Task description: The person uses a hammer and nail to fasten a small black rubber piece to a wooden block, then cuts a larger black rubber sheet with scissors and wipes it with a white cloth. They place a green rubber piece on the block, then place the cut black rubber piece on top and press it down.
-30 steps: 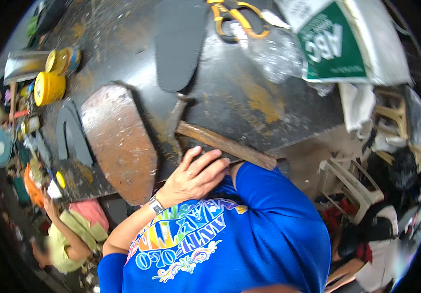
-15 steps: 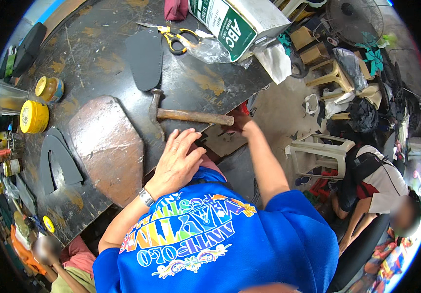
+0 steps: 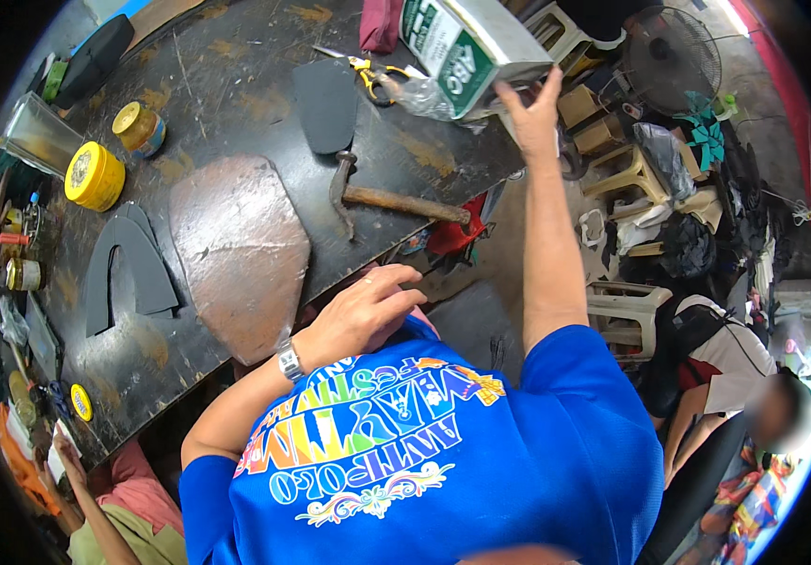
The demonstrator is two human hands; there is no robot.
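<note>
Right hand [image 3: 532,127] at lettered, green-labelled container [image 3: 469,68].

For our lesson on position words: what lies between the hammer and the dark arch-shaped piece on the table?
In the head view, the brown slab lies between the hammer and the arch-shaped piece.

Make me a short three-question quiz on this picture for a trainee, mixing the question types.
1. Multiple choice: Which is the right hand nearest to? A) fan B) can C) jar
2. True or false: A watch sits on the left wrist.
3. Fill in: The hammer on the table has a handle of ____.

Key: 1. B; 2. True; 3. wood
</note>
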